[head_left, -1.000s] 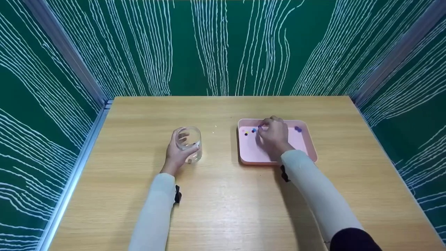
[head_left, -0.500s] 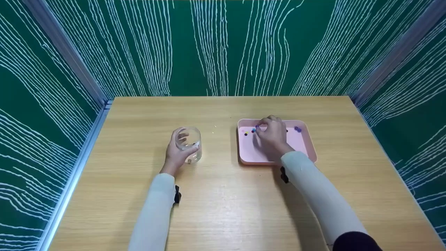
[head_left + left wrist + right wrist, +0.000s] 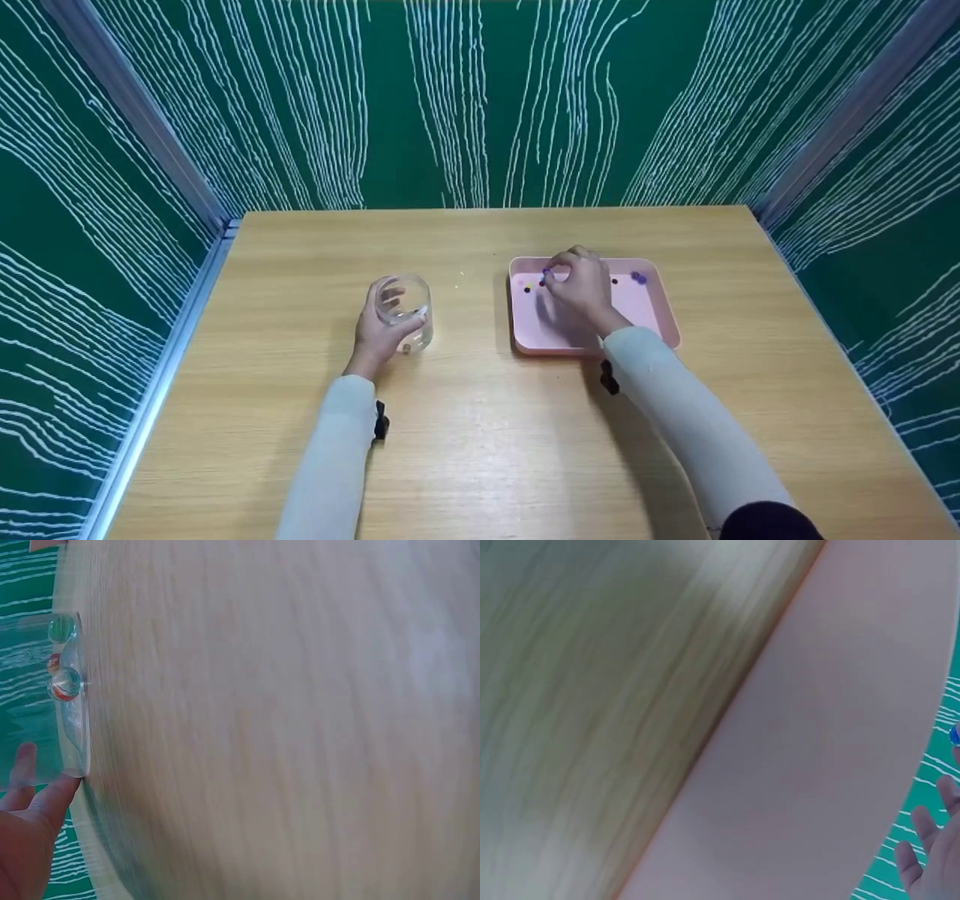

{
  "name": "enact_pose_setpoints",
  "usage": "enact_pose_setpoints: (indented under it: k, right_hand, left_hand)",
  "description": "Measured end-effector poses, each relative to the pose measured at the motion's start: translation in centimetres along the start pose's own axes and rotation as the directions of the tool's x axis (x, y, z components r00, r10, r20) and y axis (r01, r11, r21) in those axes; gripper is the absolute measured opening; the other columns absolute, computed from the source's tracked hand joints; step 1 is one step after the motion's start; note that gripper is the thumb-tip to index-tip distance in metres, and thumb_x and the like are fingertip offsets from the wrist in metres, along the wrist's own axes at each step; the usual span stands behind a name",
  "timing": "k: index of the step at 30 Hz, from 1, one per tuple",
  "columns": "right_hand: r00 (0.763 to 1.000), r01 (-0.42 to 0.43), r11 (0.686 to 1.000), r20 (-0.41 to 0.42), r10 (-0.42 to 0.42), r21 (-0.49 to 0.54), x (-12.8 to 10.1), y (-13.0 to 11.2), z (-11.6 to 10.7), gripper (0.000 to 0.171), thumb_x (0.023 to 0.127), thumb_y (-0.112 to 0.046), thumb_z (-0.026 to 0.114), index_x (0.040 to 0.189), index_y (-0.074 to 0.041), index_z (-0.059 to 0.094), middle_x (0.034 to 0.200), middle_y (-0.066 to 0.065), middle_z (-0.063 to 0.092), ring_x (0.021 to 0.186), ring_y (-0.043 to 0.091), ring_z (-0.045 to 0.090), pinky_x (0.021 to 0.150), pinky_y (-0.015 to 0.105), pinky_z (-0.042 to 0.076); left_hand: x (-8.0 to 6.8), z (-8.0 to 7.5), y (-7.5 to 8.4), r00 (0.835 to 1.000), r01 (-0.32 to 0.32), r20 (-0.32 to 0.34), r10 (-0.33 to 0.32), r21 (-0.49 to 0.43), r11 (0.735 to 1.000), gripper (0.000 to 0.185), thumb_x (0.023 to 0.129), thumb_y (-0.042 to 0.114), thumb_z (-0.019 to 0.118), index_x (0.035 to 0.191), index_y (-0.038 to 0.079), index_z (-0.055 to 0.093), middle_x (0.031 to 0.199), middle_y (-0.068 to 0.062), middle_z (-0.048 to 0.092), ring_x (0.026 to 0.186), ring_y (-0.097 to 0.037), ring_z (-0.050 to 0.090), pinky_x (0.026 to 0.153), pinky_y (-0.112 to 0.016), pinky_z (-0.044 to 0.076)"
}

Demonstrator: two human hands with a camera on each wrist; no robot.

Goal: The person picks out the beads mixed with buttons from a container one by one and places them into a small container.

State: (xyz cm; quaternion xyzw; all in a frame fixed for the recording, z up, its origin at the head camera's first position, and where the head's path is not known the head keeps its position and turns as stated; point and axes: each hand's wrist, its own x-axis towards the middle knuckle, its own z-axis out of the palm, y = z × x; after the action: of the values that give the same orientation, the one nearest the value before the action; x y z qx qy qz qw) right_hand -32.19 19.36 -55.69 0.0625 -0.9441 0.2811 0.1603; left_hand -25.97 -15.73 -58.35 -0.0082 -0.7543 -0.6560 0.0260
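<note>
My left hand (image 3: 379, 334) is wrapped around a clear glass (image 3: 421, 330) standing on the table. Several marbles (image 3: 64, 684), green and red-tinted, lie at the bottom of the glass in the left wrist view. Over the pink tray (image 3: 544, 341), my right hand (image 3: 585, 289) pinches a small blue marble (image 3: 546, 271) between thumb and forefinger. This blue marble (image 3: 954, 736) shows only partly at the edge of the right wrist view, where the other fingers are spread. Small coloured balls (image 3: 527, 289) lie left of the right hand in the tray, and purple ones (image 3: 638, 277) near its far right corner.
A dark red ball (image 3: 615, 281) sits in the tray just right of the hand. Tiny pale specks (image 3: 459, 279) dot the wooden table (image 3: 465, 420) between glass and tray. Green walls with white lines (image 3: 517, 105) border the table's back and sides.
My right hand has shifted slightly left inside the tray with the blue marble, uncovering the dark red ball to its right. The left hand keeps its hold on the glass.
</note>
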Motion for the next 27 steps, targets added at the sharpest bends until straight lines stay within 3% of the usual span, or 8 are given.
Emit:
enact_pose_setpoints:
  k: [7, 15, 20, 27]
  right_hand:
    - [1.0, 0.0, 0.999, 0.0, 0.0, 0.048, -0.03, -0.04, -0.33, 0.013, 0.078, -0.023, 0.071, 0.088, -0.014, 0.074, 0.101, 0.004, 0.07, 0.102, 0.028, 0.062, 0.096, 0.045, 0.047]
    - [1.0, 0.02, 0.997, -0.014, -0.019, 0.071, -0.21, 0.07, -0.62, 0.015, 0.079, -0.022, 0.07, 0.088, -0.012, 0.074, 0.109, 0.008, 0.07, 0.109, 0.033, 0.061, 0.094, 0.049, 0.05]
    - [1.0, 0.007, 0.997, -0.006, -0.006, 0.079, -0.27, 0.1, -0.7, 0.016, 0.078, -0.024, 0.07, 0.088, -0.011, 0.075, 0.116, 0.012, 0.068, 0.114, 0.035, 0.059, 0.099, 0.051, 0.048]
    - [1.0, 0.016, 0.996, -0.021, -0.014, 0.085, -0.4, 0.0, -0.81, 0.015, 0.078, -0.025, 0.071, 0.088, -0.014, 0.074, 0.12, 0.01, 0.066, 0.114, 0.036, 0.058, 0.097, 0.056, 0.04]
  left_hand:
    - [0.0, 0.01, -0.04, 1.0, 0.005, -0.005, -0.005, -0.002, 1.0, 0.079, 0.07, 0.017, 0.084, 0.135, 0.031, 0.042, 0.134, -0.009, 0.051, 0.129, -0.032, 0.047, 0.106, -0.043, 0.045]
    - [-0.06, -0.06, 0.09, 0.999, 0.038, 0.012, -0.038, -0.001, 0.999, 0.081, 0.071, 0.022, 0.084, 0.137, 0.034, 0.039, 0.136, -0.003, 0.048, 0.131, -0.03, 0.043, 0.106, -0.045, 0.045]
    - [-0.07, -0.18, 0.39, 0.998, 0.057, 0.025, -0.057, 0.006, 0.998, 0.083, 0.07, 0.023, 0.085, 0.139, 0.033, 0.038, 0.138, -0.004, 0.048, 0.133, -0.029, 0.043, 0.108, -0.045, 0.043]
    - [-0.04, -0.05, 0.0, 1.0, 0.028, 0.011, -0.028, 0.005, 1.0, 0.081, 0.071, 0.022, 0.085, 0.138, 0.033, 0.04, 0.136, -0.006, 0.05, 0.131, -0.029, 0.045, 0.108, -0.044, 0.043]
